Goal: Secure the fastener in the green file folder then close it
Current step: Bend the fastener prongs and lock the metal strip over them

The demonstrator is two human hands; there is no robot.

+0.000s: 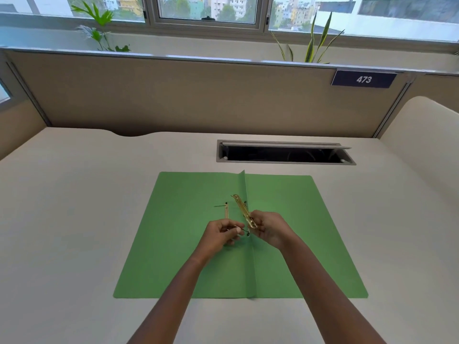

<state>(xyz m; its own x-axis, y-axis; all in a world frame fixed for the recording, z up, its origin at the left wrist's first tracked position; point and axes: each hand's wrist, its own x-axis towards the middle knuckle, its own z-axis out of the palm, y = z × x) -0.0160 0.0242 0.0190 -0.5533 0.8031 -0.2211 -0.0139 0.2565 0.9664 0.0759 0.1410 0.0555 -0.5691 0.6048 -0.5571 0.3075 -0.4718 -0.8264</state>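
Note:
The green file folder (178, 244) lies open and flat on the desk, its spine fold running down the middle. My right hand (269, 228) grips the near end of a gold metal fastener bar (242, 208), which tilts up and away over the spine. My left hand (219, 234) pinches a thin prong of the fastener beside a punched hole near the spine. A second gold prong (226, 211) lies flat on the left flap, with a dark hole just above it.
The folder rests on a white desk (74, 219). A cable slot (285, 153) with its lid raised sits behind the folder. A beige partition with a "473" plate (363, 79) stands at the back, plants and windows beyond it.

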